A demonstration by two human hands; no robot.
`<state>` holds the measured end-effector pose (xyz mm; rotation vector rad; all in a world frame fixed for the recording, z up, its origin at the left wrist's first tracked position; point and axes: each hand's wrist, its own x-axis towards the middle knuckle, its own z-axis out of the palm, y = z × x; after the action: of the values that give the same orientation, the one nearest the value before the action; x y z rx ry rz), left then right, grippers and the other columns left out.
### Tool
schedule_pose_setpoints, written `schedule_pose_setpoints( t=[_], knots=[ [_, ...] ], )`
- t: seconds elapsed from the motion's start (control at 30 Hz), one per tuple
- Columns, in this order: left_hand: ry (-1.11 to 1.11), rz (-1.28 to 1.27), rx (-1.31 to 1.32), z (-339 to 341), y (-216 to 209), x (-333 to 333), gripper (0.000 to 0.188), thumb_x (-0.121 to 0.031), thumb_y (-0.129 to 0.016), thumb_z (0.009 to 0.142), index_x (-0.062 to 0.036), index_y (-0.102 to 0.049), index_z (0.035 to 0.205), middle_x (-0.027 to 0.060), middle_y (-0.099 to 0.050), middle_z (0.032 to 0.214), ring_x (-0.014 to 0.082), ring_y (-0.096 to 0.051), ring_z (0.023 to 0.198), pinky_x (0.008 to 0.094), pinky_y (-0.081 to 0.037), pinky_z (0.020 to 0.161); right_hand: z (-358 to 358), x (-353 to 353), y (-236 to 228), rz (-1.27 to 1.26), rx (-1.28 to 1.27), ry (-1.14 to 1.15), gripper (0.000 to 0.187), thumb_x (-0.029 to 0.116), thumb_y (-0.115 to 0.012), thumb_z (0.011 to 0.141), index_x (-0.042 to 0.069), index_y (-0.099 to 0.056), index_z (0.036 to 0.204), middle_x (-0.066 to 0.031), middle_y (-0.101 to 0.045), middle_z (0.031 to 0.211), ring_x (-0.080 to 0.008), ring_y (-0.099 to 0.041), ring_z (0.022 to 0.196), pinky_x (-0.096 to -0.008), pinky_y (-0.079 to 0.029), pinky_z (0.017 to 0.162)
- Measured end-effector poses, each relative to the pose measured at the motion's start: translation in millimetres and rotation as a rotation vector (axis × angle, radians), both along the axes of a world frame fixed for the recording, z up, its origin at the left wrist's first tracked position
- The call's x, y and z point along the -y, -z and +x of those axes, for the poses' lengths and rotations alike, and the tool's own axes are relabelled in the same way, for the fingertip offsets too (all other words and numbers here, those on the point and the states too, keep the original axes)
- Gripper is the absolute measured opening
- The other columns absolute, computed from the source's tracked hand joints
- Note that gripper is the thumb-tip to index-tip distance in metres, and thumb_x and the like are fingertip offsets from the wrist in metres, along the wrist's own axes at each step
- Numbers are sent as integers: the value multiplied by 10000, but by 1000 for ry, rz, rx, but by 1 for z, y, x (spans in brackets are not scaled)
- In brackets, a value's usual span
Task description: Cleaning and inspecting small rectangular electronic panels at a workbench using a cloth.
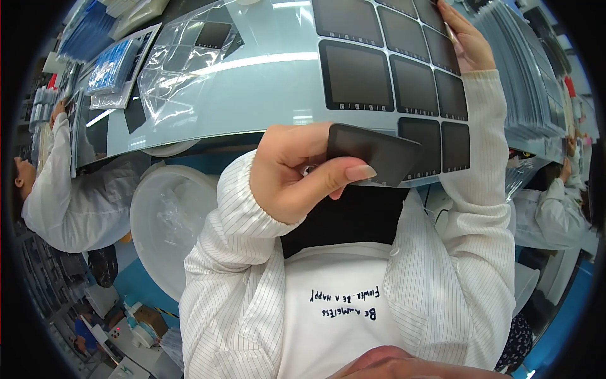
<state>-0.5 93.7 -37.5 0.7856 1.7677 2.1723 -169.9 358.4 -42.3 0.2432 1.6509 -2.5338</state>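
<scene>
My left hand (287,174) is closed, pinching a thin dark rectangular panel (372,153) between thumb and fingers. The panel is tilted, above the near edge of a clear tray (392,114) that bears several similar dark panels (356,76) in rows. Small pale marks run along one edge of each panel in the tray. At the tray's far right, my right hand (470,44) grips its side; some of those fingers are hidden or cut off by the tray and the picture's top.
On the glossy table (265,88) lie clear plastic bags (183,69), one with a dark panel, and a blue wrapped pack (112,72). Stacked clear trays (521,76) stand at right. A white bin (148,234) holds crumpled film. Co-workers in pale coats (82,196) sit on both sides.
</scene>
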Motion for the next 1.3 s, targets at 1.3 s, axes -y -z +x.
schedule_pose_setpoints(
  t=[1.3],
  knots=[
    [-475, 76, 210, 26, 48, 21, 446, -306, -350, 953, 34, -433, 1229, 136, -570, 823, 201, -560, 620, 284, -460, 584, 69, -17, -79, 300, -655, 581, 296, 105, -479, 937, 8, -545, 1209, -69, -663, 1027, -76, -543, 551, -176, -474, 596]
  ],
)
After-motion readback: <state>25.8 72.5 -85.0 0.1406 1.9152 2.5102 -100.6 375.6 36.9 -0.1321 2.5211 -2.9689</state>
